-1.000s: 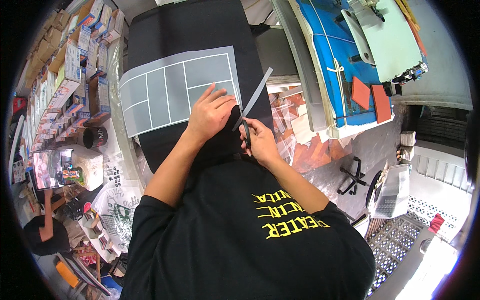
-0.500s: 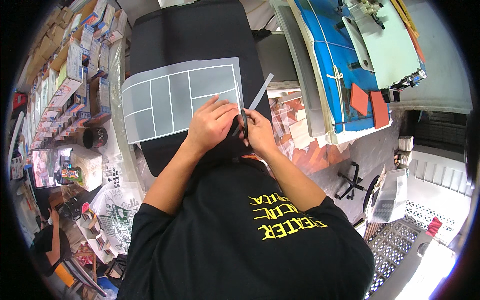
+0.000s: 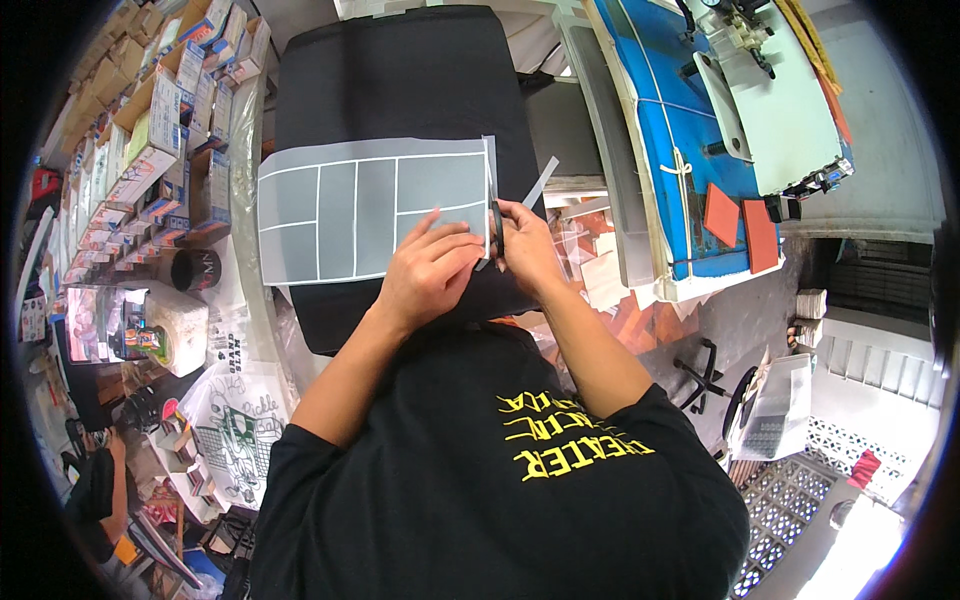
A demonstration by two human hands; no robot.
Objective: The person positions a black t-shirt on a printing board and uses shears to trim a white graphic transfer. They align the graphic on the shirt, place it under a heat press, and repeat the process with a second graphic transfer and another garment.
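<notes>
A grey translucent sheet (image 3: 340, 230) with white lines, like a small court plan, lies across the black padded board (image 3: 400, 70). At its lower right edge my left hand (image 3: 432, 268) grips it, fingers partly bent over the surface and the thumb side close to the edge. My right hand (image 3: 528, 248) is closed around a pair of scissors (image 3: 498, 225) with dark handles, held upright along the sheet's right border. How far the blades are apart is hidden. Beyond my right hand a loose narrow grey strip (image 3: 542, 182) sticks out over the board's right side.
Open cardboard boxes (image 3: 150, 150) fill the left shelves, with a dark cup (image 3: 195, 270) and a lit screen (image 3: 105, 325) below. Another person's arm (image 3: 115, 480) shows at lower left. On the right stands a blue-topped table (image 3: 670, 190) carrying red-orange pieces (image 3: 760, 235).
The scissors have moved farther up along the sheet's right edge. The sheet lies straighter than before. My left hand stays beside the scissors, and the whole view has shifted slightly.
</notes>
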